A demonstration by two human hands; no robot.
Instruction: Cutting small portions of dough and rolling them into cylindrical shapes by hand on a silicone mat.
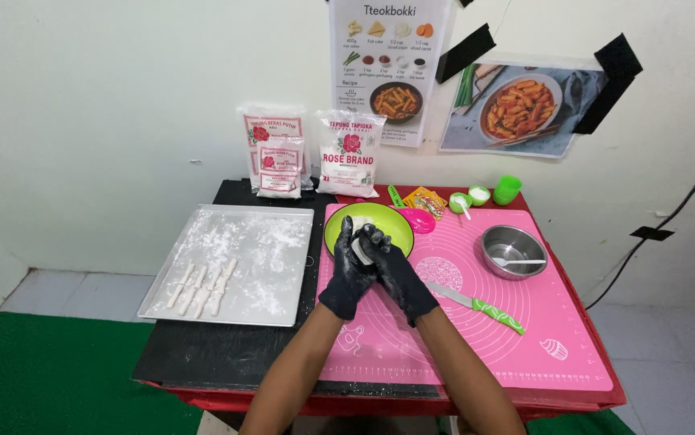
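Both hands, left [349,278] and right [396,270], wear black gloves and press a white dough lump [361,248] at mid-frame, over a lime-green bowl [388,223]. The mat [549,322] at lower right is pink with white ring lines; the knife [480,306] has a green handle with white flecks. At left, the tray [283,266] is silver, dusted white, on a black tabletop [227,350].

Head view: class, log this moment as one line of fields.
left hand: pressing white dough lump | right hand: cupping same lump | under hands: green bowl | beside: floured tray, knife

A makeshift cooking station; flour bags [347,153], baking tray [283,310], recipe poster [388,68] on wall.
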